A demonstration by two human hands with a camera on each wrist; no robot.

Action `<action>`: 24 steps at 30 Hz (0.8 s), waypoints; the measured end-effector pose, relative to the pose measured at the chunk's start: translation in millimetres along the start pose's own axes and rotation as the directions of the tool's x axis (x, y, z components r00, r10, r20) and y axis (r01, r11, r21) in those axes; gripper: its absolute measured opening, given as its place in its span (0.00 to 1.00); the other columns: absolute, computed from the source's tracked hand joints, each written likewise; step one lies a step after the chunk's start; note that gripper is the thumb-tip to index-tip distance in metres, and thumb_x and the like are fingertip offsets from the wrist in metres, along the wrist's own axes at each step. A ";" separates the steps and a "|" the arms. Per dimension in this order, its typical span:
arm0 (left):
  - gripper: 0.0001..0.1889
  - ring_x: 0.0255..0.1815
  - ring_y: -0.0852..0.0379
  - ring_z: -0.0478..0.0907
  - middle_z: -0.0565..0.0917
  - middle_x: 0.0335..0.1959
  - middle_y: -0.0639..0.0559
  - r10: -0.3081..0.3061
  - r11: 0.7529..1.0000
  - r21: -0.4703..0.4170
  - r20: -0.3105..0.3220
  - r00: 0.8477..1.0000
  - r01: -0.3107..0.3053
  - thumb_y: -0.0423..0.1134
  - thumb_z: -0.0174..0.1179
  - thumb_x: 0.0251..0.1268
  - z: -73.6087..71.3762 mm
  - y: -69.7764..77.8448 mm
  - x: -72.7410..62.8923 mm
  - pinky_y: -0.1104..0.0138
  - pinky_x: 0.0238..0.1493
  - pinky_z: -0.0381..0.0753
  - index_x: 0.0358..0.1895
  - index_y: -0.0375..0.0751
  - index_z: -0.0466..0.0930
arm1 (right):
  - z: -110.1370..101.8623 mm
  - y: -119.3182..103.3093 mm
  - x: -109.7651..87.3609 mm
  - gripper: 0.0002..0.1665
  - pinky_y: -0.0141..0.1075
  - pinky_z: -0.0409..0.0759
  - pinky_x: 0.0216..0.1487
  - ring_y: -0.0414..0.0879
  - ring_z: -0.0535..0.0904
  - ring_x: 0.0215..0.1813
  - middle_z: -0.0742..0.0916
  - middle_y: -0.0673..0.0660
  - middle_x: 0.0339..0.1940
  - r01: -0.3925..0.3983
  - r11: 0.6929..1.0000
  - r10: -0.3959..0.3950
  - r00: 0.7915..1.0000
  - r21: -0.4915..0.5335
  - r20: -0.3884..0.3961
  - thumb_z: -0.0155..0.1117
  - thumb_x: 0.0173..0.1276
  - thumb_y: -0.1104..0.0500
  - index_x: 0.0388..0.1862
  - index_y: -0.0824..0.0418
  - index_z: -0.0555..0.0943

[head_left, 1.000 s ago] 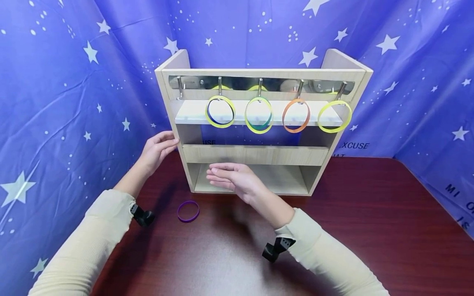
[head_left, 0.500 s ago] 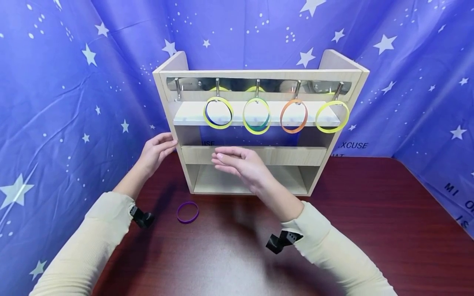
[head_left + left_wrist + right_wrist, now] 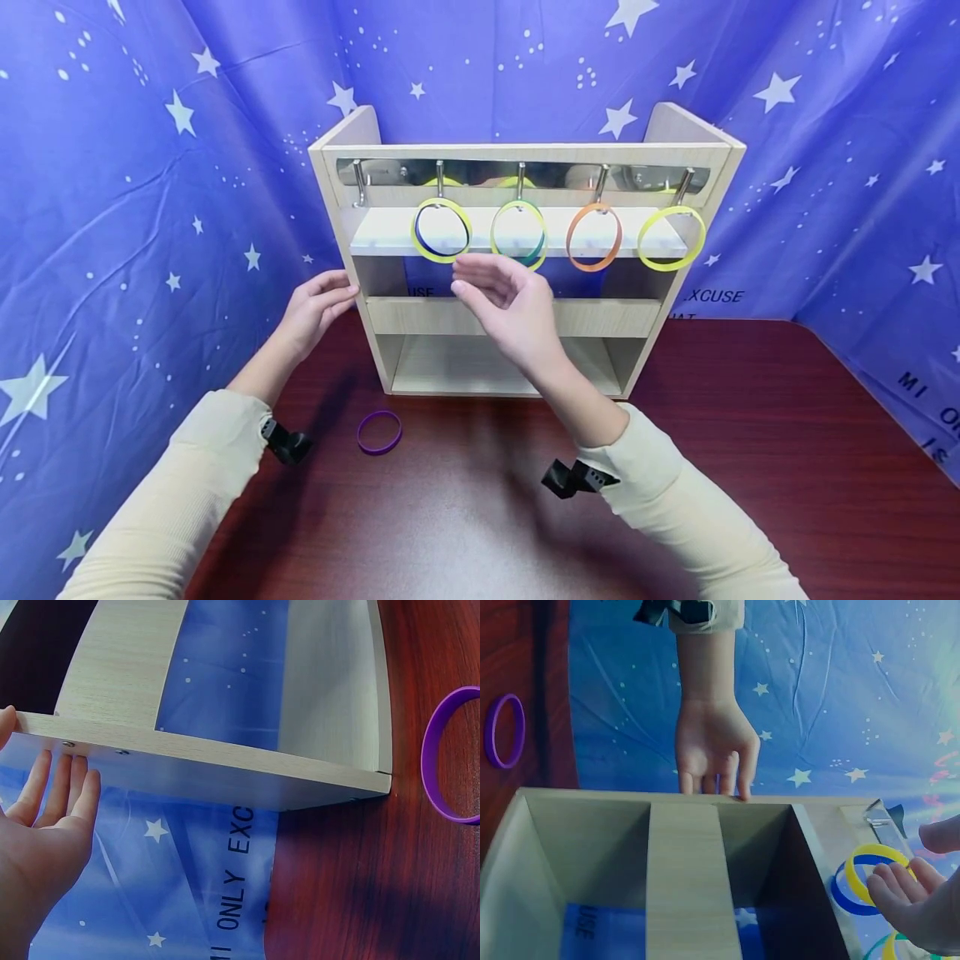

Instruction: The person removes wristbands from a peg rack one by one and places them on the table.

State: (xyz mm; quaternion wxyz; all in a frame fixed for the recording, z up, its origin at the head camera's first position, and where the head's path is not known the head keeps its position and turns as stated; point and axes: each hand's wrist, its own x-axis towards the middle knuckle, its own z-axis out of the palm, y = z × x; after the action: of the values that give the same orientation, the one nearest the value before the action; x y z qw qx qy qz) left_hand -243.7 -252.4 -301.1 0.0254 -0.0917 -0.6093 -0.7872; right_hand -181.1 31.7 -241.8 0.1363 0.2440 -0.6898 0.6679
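Yellow-and-blue bands (image 3: 435, 257): likely light, flexible; pinch rims. Right hand (image 3: 515, 312): cupped, empty. Left hand (image 3: 309, 310): extended, touching left edge of rack (image 3: 600, 317).

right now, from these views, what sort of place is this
Probably a staged tabletop workspace: a red-brown wood-grain table, a blue star-printed fabric curtain behind it, and a pale wooden rack hung with thin coloured rings.
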 end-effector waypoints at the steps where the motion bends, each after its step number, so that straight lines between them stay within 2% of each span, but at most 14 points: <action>1: 0.15 0.39 0.67 0.81 0.80 0.35 0.57 0.000 1.000 0.002 -0.002 1.000 0.000 0.22 0.49 0.64 -0.1 0.0 -0.3 0.78 0.47 0.81 0.36 0.47 0.79 | -0.2 -0.9 0.8 0.16 0.31 0.84 0.52 0.54 0.85 0.50 0.87 0.66 0.47 0.032 0.999 -0.032 0.999 -0.008 -0.019 0.66 0.62 0.67 0.49 0.70 0.81; 4: 0.14 0.39 0.67 0.81 0.80 0.35 0.57 -0.002 1.000 0.001 -0.004 1.000 0.002 0.22 0.49 0.64 -0.1 0.1 -1.0 0.78 0.47 0.81 0.37 0.47 0.79 | -0.5 -2.6 2.7 0.17 0.33 0.84 0.52 0.56 0.85 0.50 0.87 0.67 0.47 0.106 0.993 -0.109 0.991 -0.043 -0.071 0.66 0.61 0.68 0.50 0.71 0.81; 9: 0.14 0.39 0.67 0.80 0.80 0.36 0.57 -0.009 1.000 -0.002 -0.002 1.000 0.009 0.22 0.50 0.64 -0.3 0.7 -1.8 0.78 0.48 0.81 0.38 0.46 0.78 | 0.3 -3.3 3.7 0.21 0.31 0.81 0.57 0.54 0.84 0.54 0.85 0.66 0.53 0.146 0.986 -0.154 0.982 -0.077 -0.110 0.67 0.60 0.69 0.54 0.72 0.78; 19: 0.13 0.40 0.67 0.80 0.81 0.36 0.57 -0.012 1.000 0.017 -0.003 1.000 0.012 0.23 0.50 0.65 -1.1 1.4 -0.9 0.78 0.49 0.80 0.38 0.47 0.78 | 6.1 -1.0 6.9 0.29 0.29 0.77 0.62 0.51 0.79 0.62 0.81 0.64 0.61 0.101 0.987 -0.114 0.988 -0.124 -0.103 0.68 0.59 0.67 0.61 0.69 0.74; 24: 0.13 0.40 0.67 0.81 0.81 0.36 0.58 -0.013 1.000 0.021 -0.003 1.000 0.013 0.24 0.50 0.65 -1.3 1.0 -0.5 0.78 0.49 0.80 0.38 0.47 0.78 | 9.1 -0.1 6.6 0.29 0.29 0.77 0.62 0.52 0.79 0.63 0.81 0.65 0.61 0.083 0.992 -0.092 0.991 -0.096 -0.100 0.68 0.59 0.68 0.61 0.70 0.73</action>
State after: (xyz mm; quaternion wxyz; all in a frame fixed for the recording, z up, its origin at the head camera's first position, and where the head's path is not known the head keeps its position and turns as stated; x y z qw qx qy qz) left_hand -243.2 -254.0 -300.6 0.0221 -0.0865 -0.6180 -0.7811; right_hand -185.4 21.7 -239.0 0.2124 0.2322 -0.7004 0.6407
